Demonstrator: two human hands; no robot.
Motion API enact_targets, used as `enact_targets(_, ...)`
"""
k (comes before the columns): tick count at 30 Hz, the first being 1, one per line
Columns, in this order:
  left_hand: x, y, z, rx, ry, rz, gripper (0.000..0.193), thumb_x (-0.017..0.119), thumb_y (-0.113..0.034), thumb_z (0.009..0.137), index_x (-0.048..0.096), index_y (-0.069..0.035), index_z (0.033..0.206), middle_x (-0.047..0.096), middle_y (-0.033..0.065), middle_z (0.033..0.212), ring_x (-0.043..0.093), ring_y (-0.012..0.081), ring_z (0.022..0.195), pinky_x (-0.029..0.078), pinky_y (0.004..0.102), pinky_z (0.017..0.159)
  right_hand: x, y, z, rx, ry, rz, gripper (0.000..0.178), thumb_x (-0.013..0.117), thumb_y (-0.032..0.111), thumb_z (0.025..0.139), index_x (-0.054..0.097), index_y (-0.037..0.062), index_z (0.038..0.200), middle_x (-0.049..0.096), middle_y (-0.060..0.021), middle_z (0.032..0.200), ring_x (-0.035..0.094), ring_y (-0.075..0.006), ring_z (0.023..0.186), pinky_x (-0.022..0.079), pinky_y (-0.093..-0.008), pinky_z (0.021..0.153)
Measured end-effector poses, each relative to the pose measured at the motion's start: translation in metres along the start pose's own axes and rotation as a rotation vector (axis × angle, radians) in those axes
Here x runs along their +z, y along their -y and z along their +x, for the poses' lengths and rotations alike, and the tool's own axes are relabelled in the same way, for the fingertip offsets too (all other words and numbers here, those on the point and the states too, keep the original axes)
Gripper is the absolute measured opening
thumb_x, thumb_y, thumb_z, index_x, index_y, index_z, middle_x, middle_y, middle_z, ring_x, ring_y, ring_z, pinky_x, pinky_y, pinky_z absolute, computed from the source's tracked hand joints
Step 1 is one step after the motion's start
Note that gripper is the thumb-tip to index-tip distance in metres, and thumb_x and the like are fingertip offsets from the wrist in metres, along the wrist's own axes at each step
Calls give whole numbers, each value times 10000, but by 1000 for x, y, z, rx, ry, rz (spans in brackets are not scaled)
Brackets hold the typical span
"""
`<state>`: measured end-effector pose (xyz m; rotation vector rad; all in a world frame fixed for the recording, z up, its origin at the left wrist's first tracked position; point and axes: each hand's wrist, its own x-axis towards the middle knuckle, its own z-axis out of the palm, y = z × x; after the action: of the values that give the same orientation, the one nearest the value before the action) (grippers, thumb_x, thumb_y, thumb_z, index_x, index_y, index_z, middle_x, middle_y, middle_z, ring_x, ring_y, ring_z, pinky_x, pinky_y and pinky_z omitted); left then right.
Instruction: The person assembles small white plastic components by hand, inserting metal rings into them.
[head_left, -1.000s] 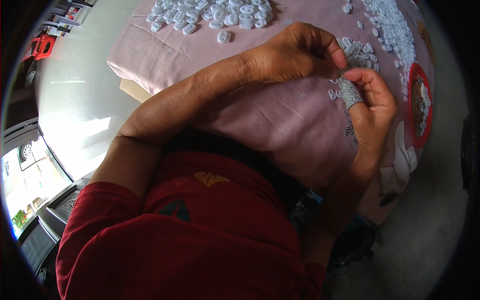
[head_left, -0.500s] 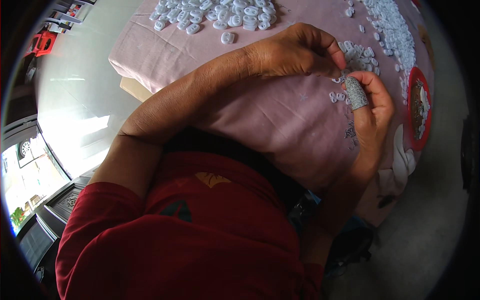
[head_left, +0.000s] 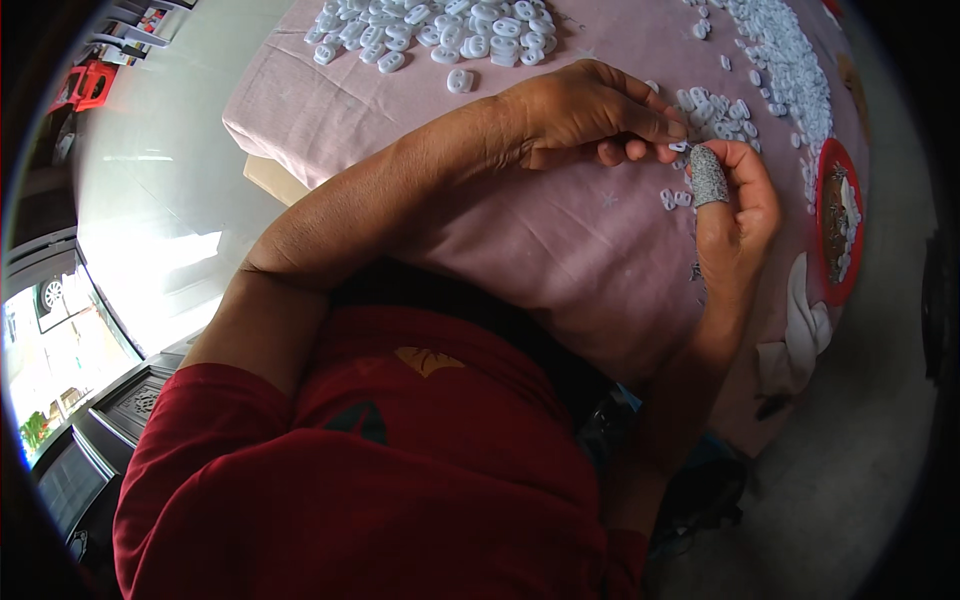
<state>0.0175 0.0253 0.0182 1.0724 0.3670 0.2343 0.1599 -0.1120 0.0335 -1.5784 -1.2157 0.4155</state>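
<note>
Between the fingertips and thumb of my left hand [head_left: 600, 118] is a small white plastic piece [head_left: 679, 147]. My right hand [head_left: 738, 205] is pinched close beside it, with a grey speckled sleeve [head_left: 709, 176] on the thumb. Whatever the right fingertips hold is too small to make out. Just beyond the hands lies a small heap of white plastic pieces [head_left: 720, 112]. A few more white pieces [head_left: 676, 199] rest on the cloth below the fingertips. Small dark metal bits [head_left: 696, 271] show partly from behind my right wrist.
A pink cloth [head_left: 500, 230] covers the table. Large two-holed white pieces [head_left: 460, 35] are heaped at the far left, and a long pile of small white ones [head_left: 785, 60] at the far right. A red dish [head_left: 826, 270] with metal bits stands at the right edge, near a white cloth strip [head_left: 803, 325].
My left hand has lowered slightly and its fingers have shifted, so the white piece now shows at its tips. My right hand has turned a little and moved slightly left.
</note>
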Motion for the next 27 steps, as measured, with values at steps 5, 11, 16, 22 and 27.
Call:
enact_targets(5, -2, 1, 2, 7, -6, -58, 241, 680, -119, 856, 643, -3, 1063, 672, 41, 871, 562, 28, 668, 399, 149, 509, 5, 6, -2, 39, 33, -62, 94, 552, 12, 880, 593, -26, 956, 568, 11, 847, 489, -58, 783, 410, -195, 711)
enact_targets(11, -3, 2, 4, 20, 26, -54, 243, 676, -95, 854, 637, 1, 1073, 663, 34, 861, 582, 32, 697, 396, 148, 515, 9, 2, 0, -55, -26, -55, 60, 605, 25, 860, 600, -12, 907, 574, -1, 749, 483, -48, 639, 421, -195, 541)
enact_targets(16, -2, 0, 2, -26, -28, -76, 248, 680, -97, 852, 637, 3, 1074, 653, 24, 837, 588, 36, 702, 407, 154, 516, 11, 2, 0, -91, -33, -97, 54, 607, 26, 864, 597, -11, 903, 575, -14, 743, 492, -56, 633, 426, -202, 537)
enact_targets(22, -3, 4, 4, 16, -6, -70, 227, 687, -105, 849, 650, 1, 1046, 660, 25, 837, 587, 38, 691, 427, 154, 535, 10, -3, 0, -111, -29, -109, 52, 607, 16, 858, 598, -11, 901, 578, -28, 729, 504, -66, 624, 435, -218, 530)
enact_targets(27, -1, 10, 6, 54, -27, -88, 227, 695, -107, 841, 657, -2, 1040, 673, 28, 851, 614, 52, 731, 448, 151, 573, 14, -1, -1, -54, -55, -131, 53, 608, 13, 853, 600, -9, 900, 588, -47, 707, 529, -85, 615, 455, -240, 544)
